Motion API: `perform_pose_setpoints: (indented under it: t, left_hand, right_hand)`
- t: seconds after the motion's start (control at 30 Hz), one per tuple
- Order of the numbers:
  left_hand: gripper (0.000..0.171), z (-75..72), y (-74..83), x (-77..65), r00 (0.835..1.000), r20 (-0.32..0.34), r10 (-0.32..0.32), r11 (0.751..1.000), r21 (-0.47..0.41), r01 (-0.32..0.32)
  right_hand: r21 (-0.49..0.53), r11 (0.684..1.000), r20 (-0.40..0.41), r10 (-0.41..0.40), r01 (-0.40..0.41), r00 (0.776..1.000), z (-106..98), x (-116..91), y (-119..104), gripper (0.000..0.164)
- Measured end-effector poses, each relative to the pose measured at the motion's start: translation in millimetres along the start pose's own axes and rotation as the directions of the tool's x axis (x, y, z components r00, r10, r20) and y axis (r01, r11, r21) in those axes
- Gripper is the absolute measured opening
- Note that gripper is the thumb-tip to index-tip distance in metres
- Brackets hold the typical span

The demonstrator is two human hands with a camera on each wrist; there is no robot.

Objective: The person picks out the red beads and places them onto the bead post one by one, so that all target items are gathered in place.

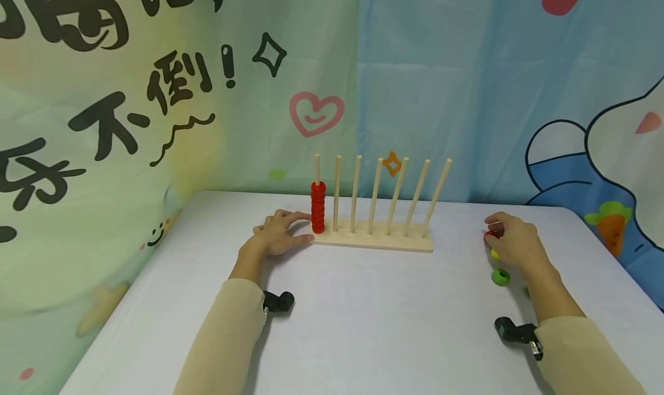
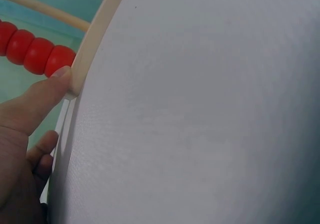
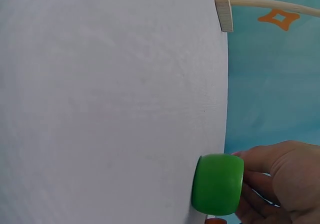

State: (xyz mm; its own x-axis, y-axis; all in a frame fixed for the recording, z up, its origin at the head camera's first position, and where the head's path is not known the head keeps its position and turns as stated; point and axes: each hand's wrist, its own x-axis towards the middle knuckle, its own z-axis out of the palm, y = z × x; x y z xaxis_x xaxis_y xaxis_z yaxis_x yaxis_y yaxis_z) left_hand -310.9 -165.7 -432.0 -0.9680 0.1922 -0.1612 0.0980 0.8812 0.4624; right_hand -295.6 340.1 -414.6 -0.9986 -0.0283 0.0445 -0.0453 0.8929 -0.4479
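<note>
A wooden peg rack [image 1: 373, 242] with several upright rods stands toward the back of the table. Red beads [image 1: 318, 207] are stacked on its leftmost rod. My left hand [image 1: 280, 233] holds the left end of the rack's base, thumb at the front corner and index finger by the beads. To the right of the rack, my right hand [image 1: 516, 242] pinches a red bead [image 1: 489, 237], partly hidden by the fingers. Just below that lies a yellow bead [image 1: 495, 255], and nearer is a green bead [image 1: 500, 277], large in the right wrist view.
Another green bead [image 1: 527, 292] shows partly behind my right wrist. A white cloth covers the table [image 1: 384, 314]. Behind it hangs a printed backdrop [image 1: 425, 95]. Small black cameras [image 1: 280, 301] sit on both wrists.
</note>
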Motion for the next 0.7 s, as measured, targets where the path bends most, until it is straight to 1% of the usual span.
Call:
perform_pose_setpoints:
  t: [0.23,0.4,0.6,0.7]
  left_hand:
    - [0.06,3.0,0.9,1.7,1.0,0.0,-0.001,1.0,0.002,0.001]
    - [0.059,4.0,1.0,3.1,1.0,-0.002,0.008,1.0,0.006,-0.008]
    - [0.06,1.5,1.8,-0.5,1.0,0.007,0.011,1.0,0.002,-0.011]
    - [0.06,-1.2,1.0,-2.6,1.0,0.008,0.014,1.0,-0.001,-0.014]
  right_hand:
    - [-0.001,0.999,0.005,-0.032,0.032,0.999,-2.7,-4.6,3.2,0.038]
    - [0.02,0.997,-0.039,-0.069,0.07,0.997,-6.5,-10.9,1.5,0.034]
    - [0.055,0.996,-0.054,-0.068,0.071,0.996,-17.0,-18.4,-4.4,0.035]
    - [0.072,0.992,-0.097,-0.101,0.108,0.99,-21.7,-20.3,-8.0,0.034]
